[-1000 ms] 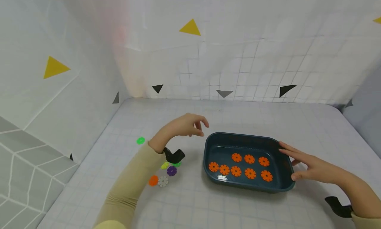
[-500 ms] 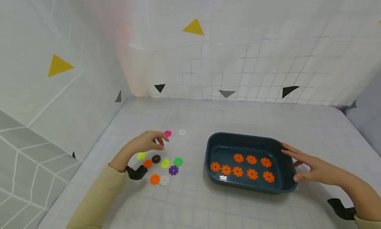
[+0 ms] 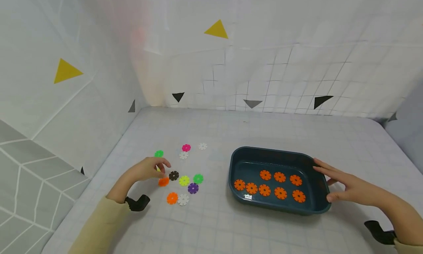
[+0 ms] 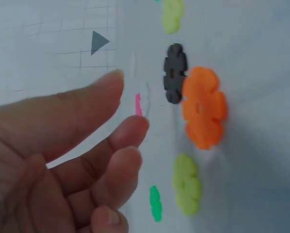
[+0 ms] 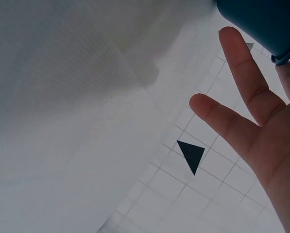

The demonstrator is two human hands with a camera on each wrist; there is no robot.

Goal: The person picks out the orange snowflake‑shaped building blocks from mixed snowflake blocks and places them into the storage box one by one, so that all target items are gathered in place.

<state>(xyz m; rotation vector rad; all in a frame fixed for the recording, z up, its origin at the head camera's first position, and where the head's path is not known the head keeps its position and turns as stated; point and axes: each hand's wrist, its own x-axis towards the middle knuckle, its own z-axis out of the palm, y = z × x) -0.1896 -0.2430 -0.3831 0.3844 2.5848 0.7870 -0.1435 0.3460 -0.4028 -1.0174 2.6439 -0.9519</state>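
My left hand [image 3: 145, 169] hovers over a loose group of flower-shaped plastic discs, thumb and fingers apart with nothing between them. Nearest to it are an orange disc [image 3: 163, 182], a black disc [image 3: 173, 176] and a yellow-green disc [image 4: 187, 184], which the fingers partly cover in the head view. My right hand [image 3: 347, 186] touches the right end of a dark blue rectangular tub [image 3: 271, 155], fingertips and thumb at its rim. Several orange discs [image 3: 264, 190] lie flat in two rows on the tub's floor.
More discs lie on the white gridded cloth: green [image 3: 159, 153], pink [image 3: 186, 147], white [image 3: 202, 146], purple [image 3: 193, 188], and another orange [image 3: 172, 198] beside a white one. White sheeting with triangles [image 3: 216, 29] walls the back and left.
My left hand has moved from beside the tub's left end leftward and down to the loose discs, uncovering several of them. The right hand stays at the tub's rim.
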